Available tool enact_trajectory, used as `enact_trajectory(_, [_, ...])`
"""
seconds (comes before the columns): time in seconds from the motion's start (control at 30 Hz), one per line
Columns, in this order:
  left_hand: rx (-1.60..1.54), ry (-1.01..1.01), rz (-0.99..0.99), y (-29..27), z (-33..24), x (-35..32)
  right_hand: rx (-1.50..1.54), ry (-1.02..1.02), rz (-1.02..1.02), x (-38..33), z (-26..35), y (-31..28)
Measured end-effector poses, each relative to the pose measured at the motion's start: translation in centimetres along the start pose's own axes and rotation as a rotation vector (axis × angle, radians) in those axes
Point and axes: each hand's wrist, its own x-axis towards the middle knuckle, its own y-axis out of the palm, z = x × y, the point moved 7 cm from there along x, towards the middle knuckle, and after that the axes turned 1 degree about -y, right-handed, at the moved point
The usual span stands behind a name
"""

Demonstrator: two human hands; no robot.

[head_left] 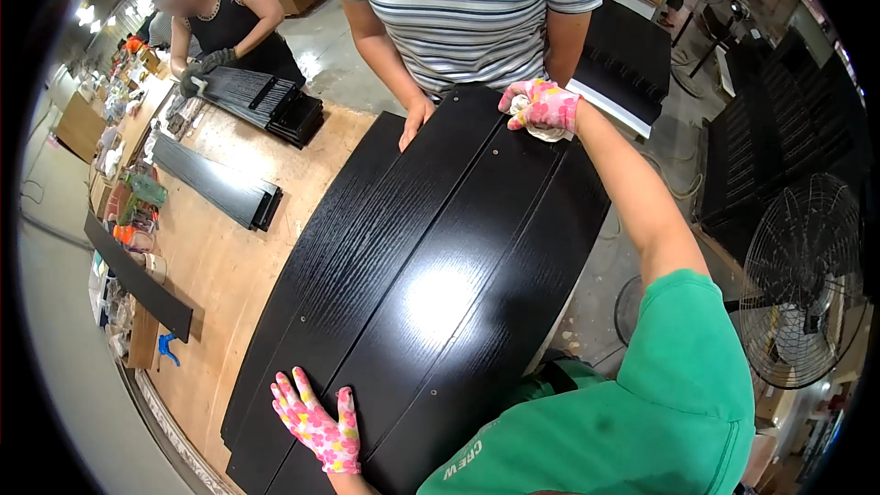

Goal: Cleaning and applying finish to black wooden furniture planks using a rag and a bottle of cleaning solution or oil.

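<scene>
A large black wood-grain panel with long grooves and small screw heads lies across the bench before me. My left hand, in a pink floral glove, rests flat on its near left part with fingers spread. At the panel's far right end, my right hand, gloved the same way, is closed around a crumpled white rag pressed to the surface. A person in a striped shirt stands at the far end, one bare hand on the panel's edge.
The wooden bench carries stacked black boards, more boards and a blue tool. Another gloved person works at the far left. A standing fan is on the right, near black panels.
</scene>
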Motion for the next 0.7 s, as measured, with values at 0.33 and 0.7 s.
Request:
enact_trajectory(0.33, [-0.007,0.019,-0.013,-0.03,-0.08,-0.07,-0.141,0.043,0.016,0.12,0.30,-0.09])
enact_trajectory(0.7, [0.007,0.010,-0.003,0.14,0.06,0.07,-0.108,0.076,0.128,-0.13,0.99,-0.32])
